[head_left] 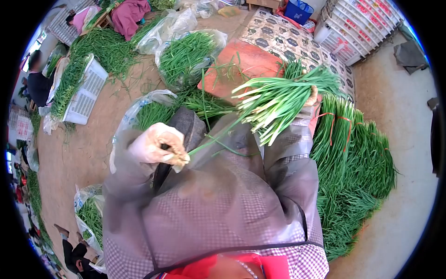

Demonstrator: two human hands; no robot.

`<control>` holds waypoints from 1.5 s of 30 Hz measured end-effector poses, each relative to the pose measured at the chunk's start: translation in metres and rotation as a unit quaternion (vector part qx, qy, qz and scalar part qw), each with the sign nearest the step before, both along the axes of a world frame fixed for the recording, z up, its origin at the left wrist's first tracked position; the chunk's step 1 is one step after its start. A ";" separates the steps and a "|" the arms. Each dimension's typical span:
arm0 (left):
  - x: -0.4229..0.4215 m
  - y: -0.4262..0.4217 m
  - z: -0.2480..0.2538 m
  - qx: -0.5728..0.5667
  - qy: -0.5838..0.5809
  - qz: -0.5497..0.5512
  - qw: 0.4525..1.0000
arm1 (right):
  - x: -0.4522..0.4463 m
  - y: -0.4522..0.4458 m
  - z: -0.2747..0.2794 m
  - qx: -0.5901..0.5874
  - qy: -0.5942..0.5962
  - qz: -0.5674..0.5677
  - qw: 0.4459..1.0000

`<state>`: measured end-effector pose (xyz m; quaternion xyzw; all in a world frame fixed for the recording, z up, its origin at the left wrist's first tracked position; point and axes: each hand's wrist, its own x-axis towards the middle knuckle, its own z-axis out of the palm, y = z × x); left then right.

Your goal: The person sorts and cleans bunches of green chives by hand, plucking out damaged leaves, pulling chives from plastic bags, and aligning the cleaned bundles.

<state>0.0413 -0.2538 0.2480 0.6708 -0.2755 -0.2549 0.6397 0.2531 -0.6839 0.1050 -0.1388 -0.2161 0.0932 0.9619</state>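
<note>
A thick bunch of green stalks with pale ends (pixel 274 104) lies across my left hand (pixel 312 95), whose fingers curl round it near the leafy end. Most of that hand is hidden by the stalks. Over my lap on the left side, my right hand (pixel 162 148) is closed in a pinch on a thin green stalk (pixel 204 148), which runs up toward the bunch. The fingertips look brown and stained. Behind the bunch stands a red board (pixel 244 67) with loose stalks on it.
Tied bundles of greens (pixel 346 135) are heaped at the right. Plastic bags of greens (pixel 188 53) stand ahead and to the left. A white crate (pixel 88 90) is at the far left, near a seated person (pixel 39 81). Stacked white baskets (pixel 355 30) are at the back right.
</note>
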 end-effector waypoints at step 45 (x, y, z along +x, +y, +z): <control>0.066 -0.111 -0.066 0.012 -0.172 0.393 0.903 | -0.056 0.095 0.074 -0.013 -0.059 0.003 0.998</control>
